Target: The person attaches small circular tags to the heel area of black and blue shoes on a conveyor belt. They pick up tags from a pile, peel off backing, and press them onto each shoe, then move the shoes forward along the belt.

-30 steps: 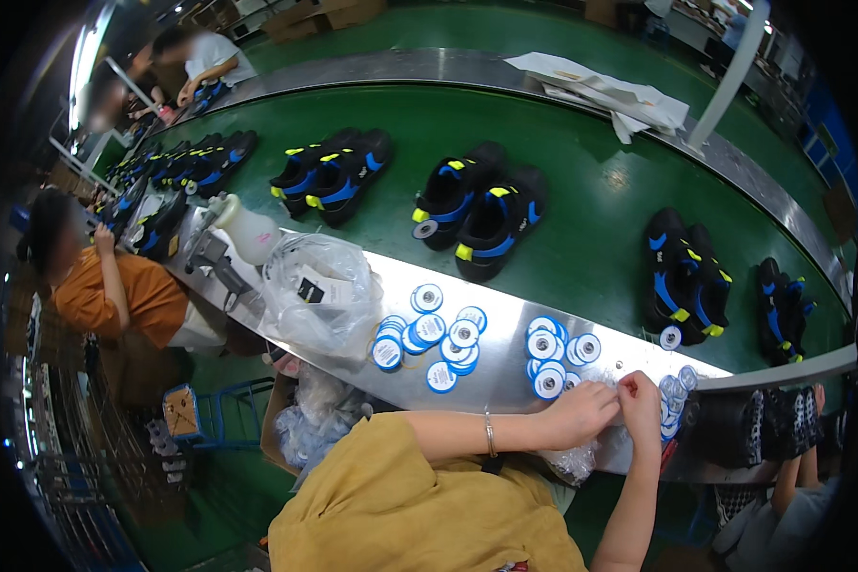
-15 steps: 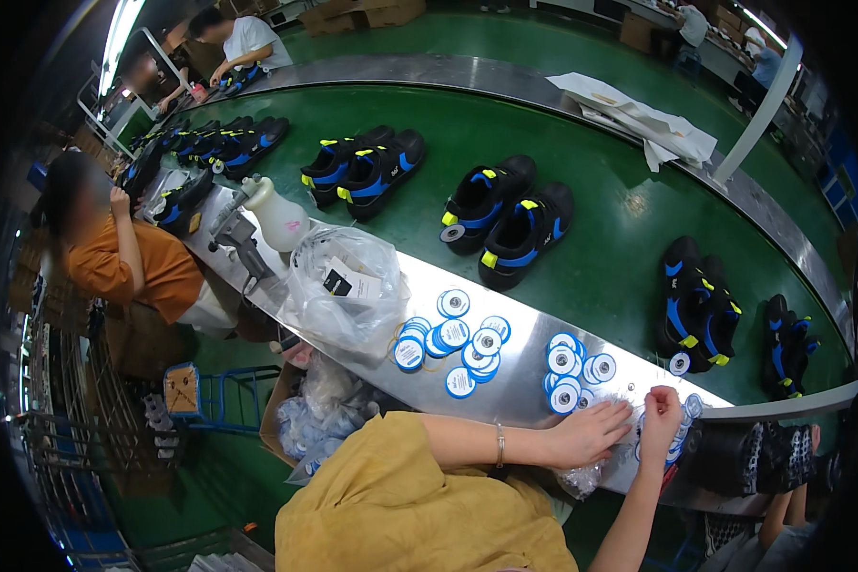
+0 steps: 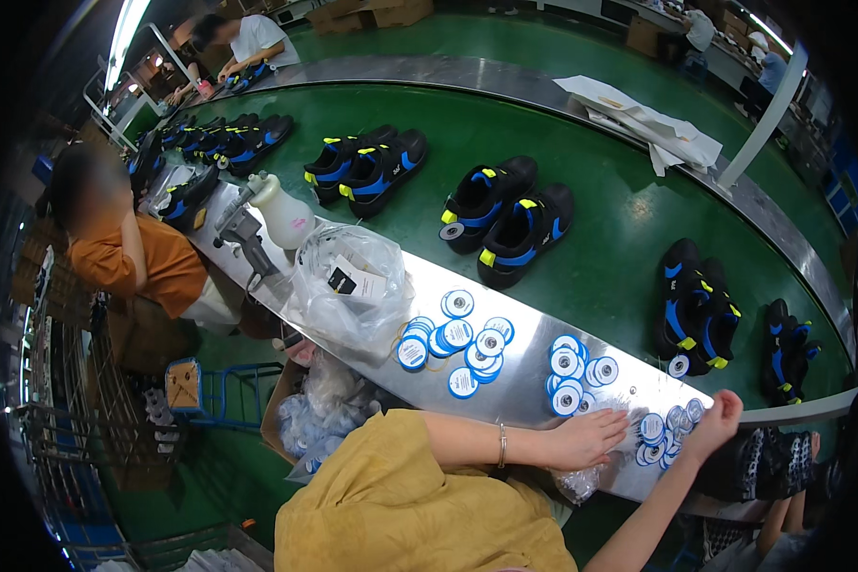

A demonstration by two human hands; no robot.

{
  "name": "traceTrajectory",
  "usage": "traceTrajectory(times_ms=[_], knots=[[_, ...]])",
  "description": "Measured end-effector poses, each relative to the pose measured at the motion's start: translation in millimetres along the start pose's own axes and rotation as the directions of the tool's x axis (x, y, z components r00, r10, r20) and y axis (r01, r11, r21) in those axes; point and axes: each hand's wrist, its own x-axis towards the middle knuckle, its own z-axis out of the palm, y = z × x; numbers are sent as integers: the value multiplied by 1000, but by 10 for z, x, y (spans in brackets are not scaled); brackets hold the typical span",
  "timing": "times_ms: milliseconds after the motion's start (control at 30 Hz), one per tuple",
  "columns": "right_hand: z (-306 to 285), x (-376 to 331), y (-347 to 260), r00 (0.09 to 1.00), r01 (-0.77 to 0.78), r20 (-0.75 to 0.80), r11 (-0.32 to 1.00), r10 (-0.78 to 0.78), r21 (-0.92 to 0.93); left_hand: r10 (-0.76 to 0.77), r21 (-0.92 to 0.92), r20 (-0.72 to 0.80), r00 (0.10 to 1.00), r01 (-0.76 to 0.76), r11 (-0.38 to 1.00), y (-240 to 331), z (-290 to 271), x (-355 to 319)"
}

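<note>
My left hand (image 3: 589, 439) lies palm down at the near edge of the metal bench, fingers stretched out, over clear plastic (image 3: 582, 484). My right hand (image 3: 715, 426) is raised at the bench's right end with its fingers curled together; whatever they hold, if anything, is too small to make out. Just left of it lies a cluster of round blue-and-white tags (image 3: 651, 429). Another pile of round tags (image 3: 564, 398) sits beyond my left hand, and more tags (image 3: 456, 334) are spread farther left. One tag (image 3: 678, 365) rests by a pair of black-and-blue shoes (image 3: 688, 305).
Pairs of shoes (image 3: 515, 224) stand along the green belt (image 3: 601, 229). On the metal bench (image 3: 524, 391) are a clear plastic bag (image 3: 343, 286), a white bottle (image 3: 284, 217) and a grey tool (image 3: 243, 243). A co-worker in orange (image 3: 138, 257) sits left. White sheets (image 3: 639, 119) lie beyond.
My right hand has moved right, away from the tag cluster, which now shows more fully. My left hand stays nearly in place.
</note>
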Motion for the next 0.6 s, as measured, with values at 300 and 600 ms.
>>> traceTrajectory(times_ms=[300, 600], knots=[[-232, -283, -471, 967, 226, 128, 974, -222, -12, -15, -192, -402, 915, -69, 979, 127, -324, 84], [214, -921, -872, 851, 60, 511, 990, -119, 129, -317, -606, -318, 894, 66, 793, 232, -466, 326]])
